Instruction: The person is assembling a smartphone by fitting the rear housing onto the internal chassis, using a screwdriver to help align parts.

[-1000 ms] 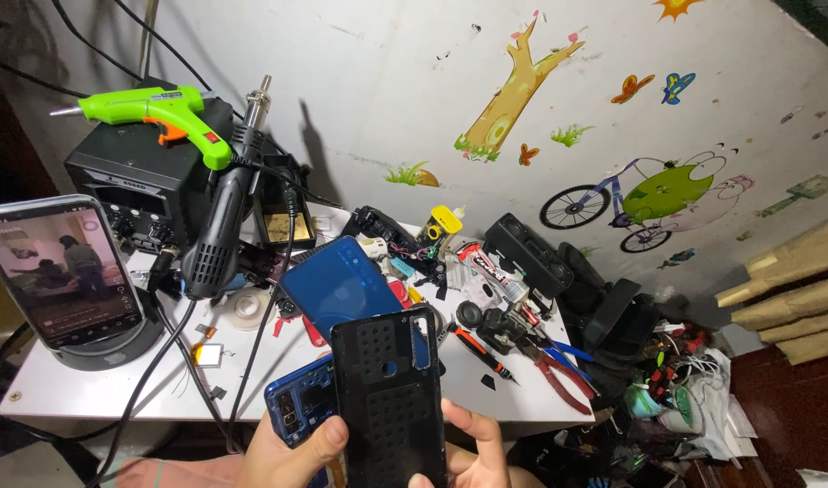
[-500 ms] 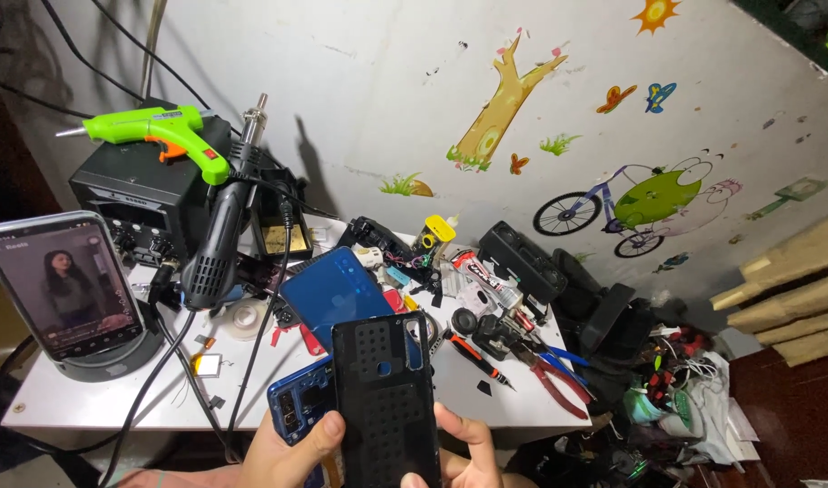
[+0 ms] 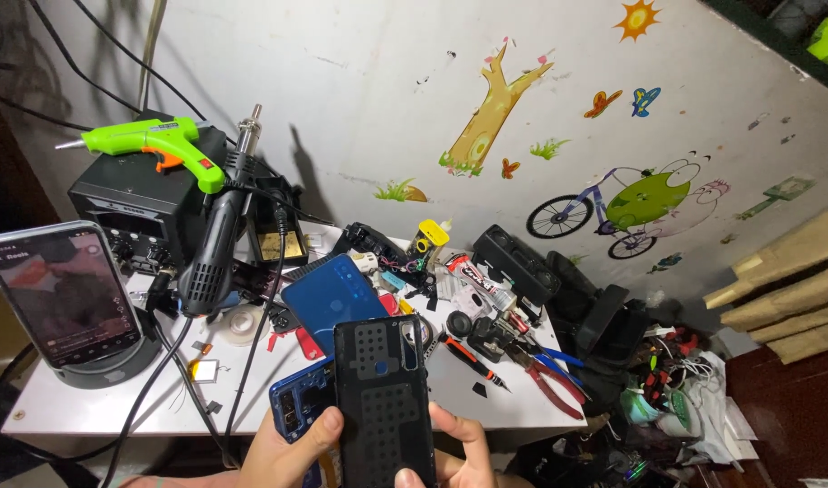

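Note:
My left hand [image 3: 287,450] and my right hand [image 3: 454,452] both grip a black phone back cover [image 3: 382,398], held upright with its inner side toward me at the bottom middle. Just behind it, against my left fingers, is a blue opened phone body [image 3: 298,407]. A second blue back cover [image 3: 331,298] leans on the clutter further back on the white table [image 3: 116,398].
A phone with a lit screen [image 3: 63,298] stands in a round holder at left. A black hot-air station [image 3: 143,212] carries a green glue gun [image 3: 152,140] and a hot-air wand [image 3: 217,244]. Red-handled pliers [image 3: 558,384], a screwdriver [image 3: 472,357] and small parts lie right.
The black cover has stayed in both hands and shifted only slightly. The picture on the standing phone's screen has changed.

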